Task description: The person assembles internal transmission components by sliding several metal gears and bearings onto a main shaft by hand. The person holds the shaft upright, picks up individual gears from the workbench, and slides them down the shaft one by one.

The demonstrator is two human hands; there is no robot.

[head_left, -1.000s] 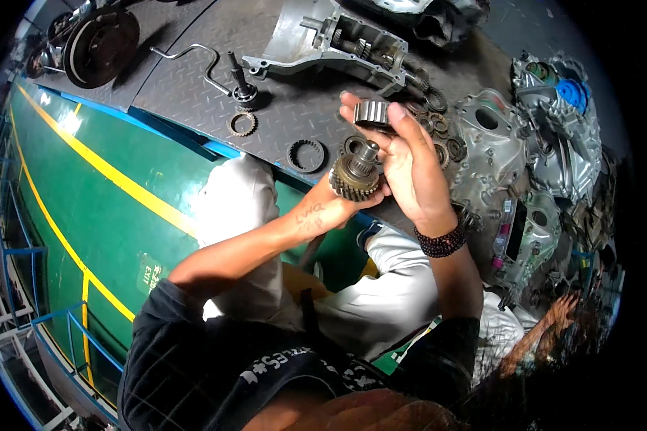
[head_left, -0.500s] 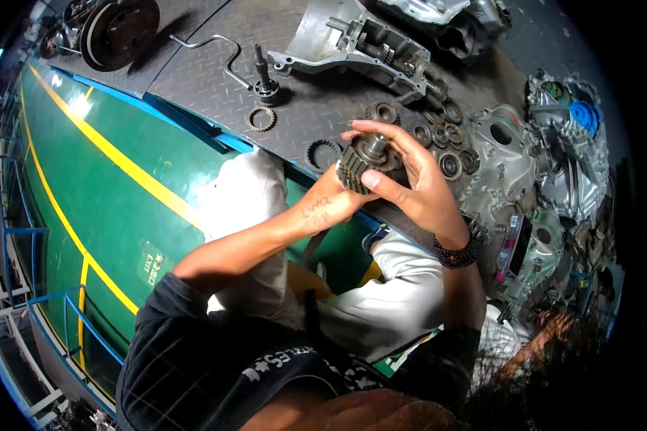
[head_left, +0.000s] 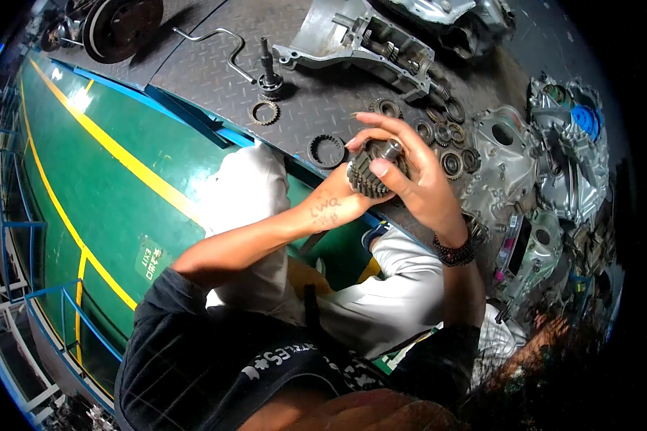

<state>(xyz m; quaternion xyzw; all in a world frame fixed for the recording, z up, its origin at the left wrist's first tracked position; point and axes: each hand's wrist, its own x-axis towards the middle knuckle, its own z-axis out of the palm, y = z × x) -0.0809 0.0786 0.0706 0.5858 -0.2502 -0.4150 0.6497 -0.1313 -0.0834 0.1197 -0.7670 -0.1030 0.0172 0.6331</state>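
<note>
A dark toothed gear assembly (head_left: 369, 172) with a short shaft stub sticking up is held over the bench's near edge. My left hand (head_left: 334, 203) grips it from below, its fingers mostly hidden behind the metal. Curved round the upper and right side is my right hand (head_left: 430, 188), thumb against the front of the gear and fingers arched over the stub. Just left of the assembly lies a dark internally toothed ring (head_left: 313, 156). A thin toothed ring (head_left: 264, 123) rests farther back, beside an upright shaft with a gear (head_left: 268, 77).
Several loose gears (head_left: 451, 165) lie right of my hands on the tread-plate bench (head_left: 194, 65). Behind stands an open gearbox housing (head_left: 323, 50). A bent metal rod (head_left: 234, 52) lies left of it. Large castings (head_left: 571, 172) crowd the right; the green floor (head_left: 122, 208) is below left.
The gear assembly has tilted and shifted slightly right in my hands. My right fingers have lifted and spread a little over it.
</note>
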